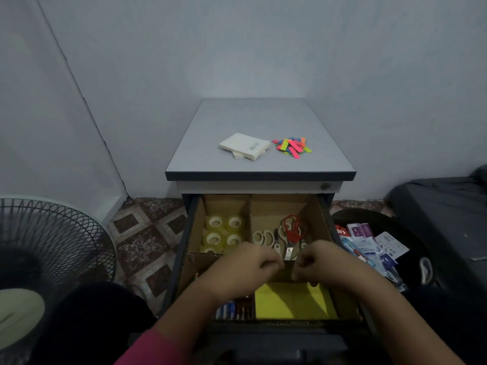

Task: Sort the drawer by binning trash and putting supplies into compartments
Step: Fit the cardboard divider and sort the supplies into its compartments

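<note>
The open drawer (325, 219) holds cardboard compartments. Clear tape rolls (224, 230) fill the back left one. Several scissors (287, 234), one red-handled, lie in the back right one. Yellow sticky notes (292, 301) sit in the front right compartment, and pens (229, 309) show in the front left one. My left hand (247, 264) and my right hand (320, 262) hover over the drawer's middle with fingers curled inward. Whether either holds anything is hidden. White notepads (245, 146) and coloured sticky flags (292, 147) lie on the cabinet top (224, 119).
A black bin (395, 222) with plastic packaging trash (369, 243) stands right of the drawer. A fan (47, 246) stands at the left on the tiled floor. A dark object (448, 219) sits at the far right.
</note>
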`<state>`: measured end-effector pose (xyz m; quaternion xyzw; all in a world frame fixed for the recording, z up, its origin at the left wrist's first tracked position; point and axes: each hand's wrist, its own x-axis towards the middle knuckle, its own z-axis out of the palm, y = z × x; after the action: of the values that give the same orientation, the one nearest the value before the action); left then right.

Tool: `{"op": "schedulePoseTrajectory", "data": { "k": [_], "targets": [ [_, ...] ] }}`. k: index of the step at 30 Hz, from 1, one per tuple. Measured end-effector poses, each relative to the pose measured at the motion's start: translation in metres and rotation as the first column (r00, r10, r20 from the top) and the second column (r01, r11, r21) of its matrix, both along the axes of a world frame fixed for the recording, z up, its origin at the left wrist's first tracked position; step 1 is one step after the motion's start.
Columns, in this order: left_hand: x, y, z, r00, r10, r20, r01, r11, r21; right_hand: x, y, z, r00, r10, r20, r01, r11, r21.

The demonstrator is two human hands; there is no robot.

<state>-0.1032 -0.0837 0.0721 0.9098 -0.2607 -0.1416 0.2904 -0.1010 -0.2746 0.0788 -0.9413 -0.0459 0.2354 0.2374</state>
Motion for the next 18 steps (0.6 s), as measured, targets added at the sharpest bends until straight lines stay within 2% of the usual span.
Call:
{"op": "schedulePoseTrajectory", "data": {
  "k": [2, 4, 7, 9, 11, 13, 18],
  "targets": [
    [0.010, 0.009, 0.017, 0.993, 0.120, 0.021, -0.117, 0.988, -0.103, 0.007, 0.003, 0.014, 0.985, -0.095, 0.141, 0.081, 0.991, 0.107],
    [0.024, 0.018, 0.032, 0.961, 0.272, 0.049, -0.254, 0.939, -0.232, 0.015, 0.008, 0.027, 0.950, -0.186, 0.252, 0.132, 0.967, 0.217],
    [0.051, 0.032, 0.054, 0.866, 0.491, 0.098, -0.402, 0.799, -0.447, 0.032, 0.022, 0.051, 0.864, -0.302, 0.402, 0.147, 0.917, 0.372],
    [0.074, 0.037, 0.065, 0.792, 0.598, 0.121, -0.470, 0.724, -0.505, 0.050, 0.034, 0.065, 0.782, -0.355, 0.513, 0.136, 0.900, 0.415],
    [0.099, 0.042, 0.069, 0.735, 0.663, 0.139, -0.530, 0.691, -0.492, 0.074, 0.046, 0.074, 0.714, -0.389, 0.582, 0.142, 0.895, 0.424],
    [0.123, 0.045, 0.070, 0.713, 0.692, 0.114, -0.582, 0.675, -0.454, 0.099, 0.057, 0.075, 0.684, -0.407, 0.605, 0.150, 0.891, 0.429],
    [0.175, 0.045, 0.067, 0.667, 0.740, 0.087, -0.713, 0.668, -0.212, 0.151, 0.072, 0.065, 0.757, -0.389, 0.526, 0.264, 0.917, 0.298]
  ]
}}
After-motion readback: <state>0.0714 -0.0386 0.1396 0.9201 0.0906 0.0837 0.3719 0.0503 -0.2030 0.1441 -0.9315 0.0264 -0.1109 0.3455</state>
